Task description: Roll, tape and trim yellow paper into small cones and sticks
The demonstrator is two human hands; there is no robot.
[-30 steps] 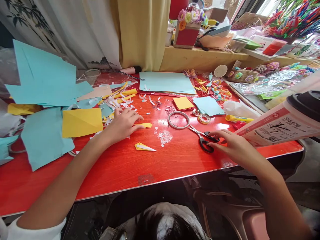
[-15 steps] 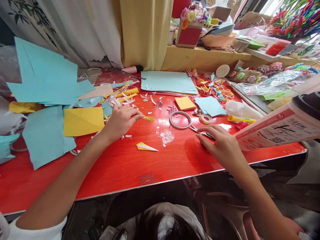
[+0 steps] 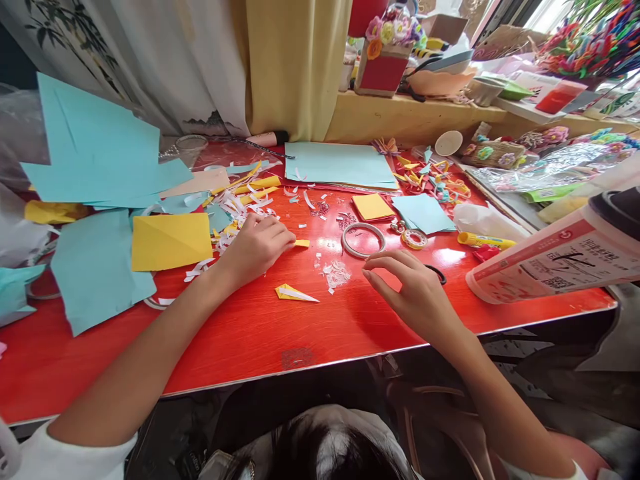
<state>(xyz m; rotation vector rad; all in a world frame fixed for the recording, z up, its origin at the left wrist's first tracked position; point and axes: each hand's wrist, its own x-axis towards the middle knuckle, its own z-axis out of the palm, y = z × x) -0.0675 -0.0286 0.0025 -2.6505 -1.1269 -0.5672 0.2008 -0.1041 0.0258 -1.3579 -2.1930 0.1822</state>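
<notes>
My left hand (image 3: 260, 245) is closed at the paper scraps, fingers bent down to the table. A small folded yellow paper piece (image 3: 302, 243) sticks out past its fingertips, its other end hidden by them. My right hand (image 3: 413, 290) hovers over the table with thumb and fingers apart and nothing between them. Behind it shows a black scissor handle (image 3: 437, 274); the hand covers the rest of the scissors. Between the hands lies a folded yellow-and-white paper piece (image 3: 295, 293), pointed at its right end. White paper bits (image 3: 336, 275) are scattered nearby.
A grey ring (image 3: 363, 240), a tape roll (image 3: 415, 239) and small yellow paper squares (image 3: 373, 207) lie beyond my right hand. At the right stands a large pink-labelled cup (image 3: 555, 250), tilted in view. Blue sheets (image 3: 103, 270) and a yellow sheet (image 3: 171, 241) cover the left side.
My right hand has let go of the scissors and moved left, fingers spread. My left hand has lowered slightly with the yellow paper piece at its fingertips.
</notes>
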